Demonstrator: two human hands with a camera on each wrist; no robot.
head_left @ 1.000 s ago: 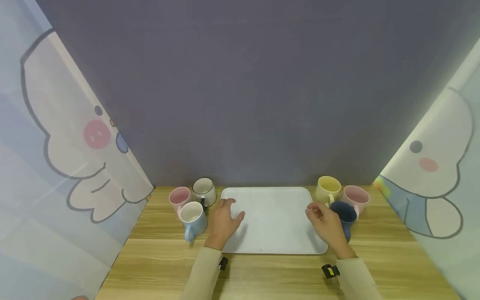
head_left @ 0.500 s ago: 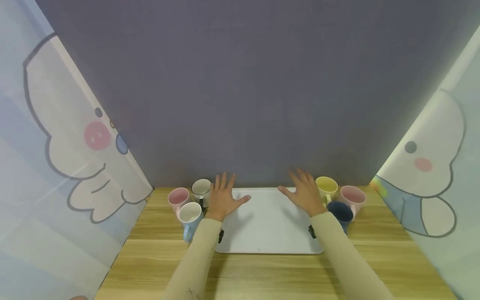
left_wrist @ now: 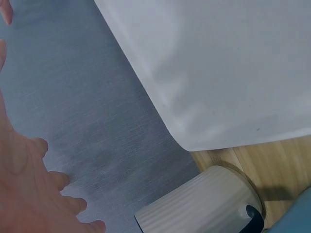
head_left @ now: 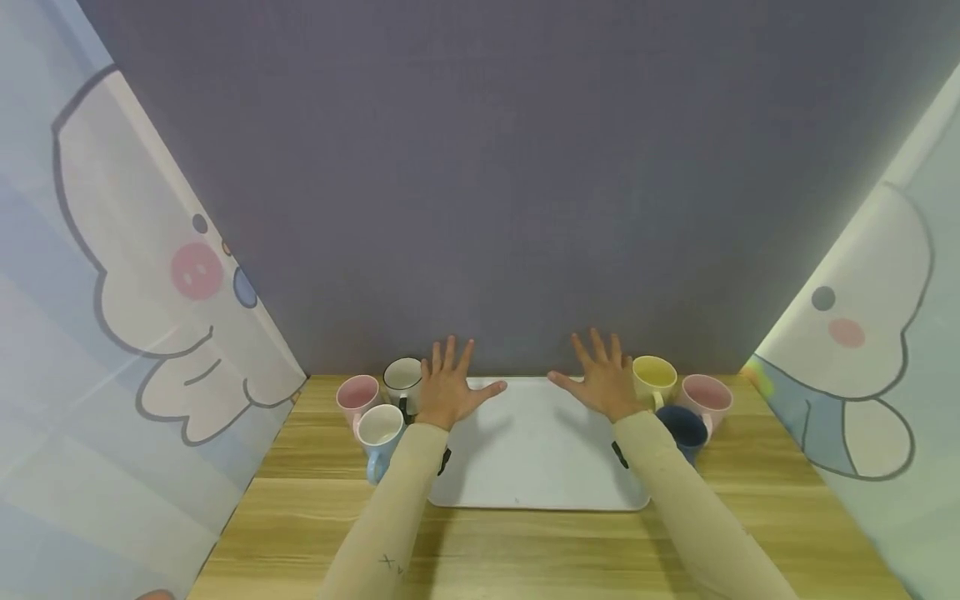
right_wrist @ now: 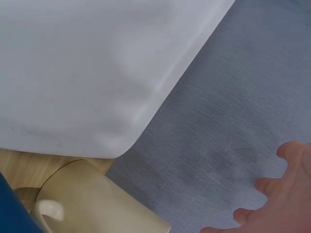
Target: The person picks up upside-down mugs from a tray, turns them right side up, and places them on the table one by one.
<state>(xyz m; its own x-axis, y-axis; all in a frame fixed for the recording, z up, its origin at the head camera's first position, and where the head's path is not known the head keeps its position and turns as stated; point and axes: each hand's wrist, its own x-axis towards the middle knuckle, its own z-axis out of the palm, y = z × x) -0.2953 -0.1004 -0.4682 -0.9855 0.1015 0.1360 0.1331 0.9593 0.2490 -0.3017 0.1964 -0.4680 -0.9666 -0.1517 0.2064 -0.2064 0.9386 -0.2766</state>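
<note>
Both hands hover over the far part of a white rectangular tray point(head_left: 536, 458), fingers spread and nothing held. My left hand point(head_left: 450, 390) is above the tray's far left corner, beside a white mug with a dark rim point(head_left: 402, 377). Over the far right corner is my right hand point(head_left: 602, 383), close to a yellow mug point(head_left: 654, 372). In the left wrist view the fingers of the left hand point(left_wrist: 34, 189) show apart from the tray and the white mug point(left_wrist: 204, 204). The right wrist view shows the right hand point(right_wrist: 284, 199) likewise apart from the yellow mug point(right_wrist: 97, 199).
Left of the tray stand a pink mug point(head_left: 357, 396) and a light blue mug point(head_left: 381, 433). To the right are another pink mug point(head_left: 707, 398) and a dark blue mug point(head_left: 686, 429), partly behind the sleeve. A grey backdrop point(head_left: 480, 208) rises behind the wooden table point(head_left: 315, 533).
Both hands have moved forward from the tray's sides to above its far part, and their fingers have spread. Over the last half second they shifted only slightly. Mugs and tray stay put.
</note>
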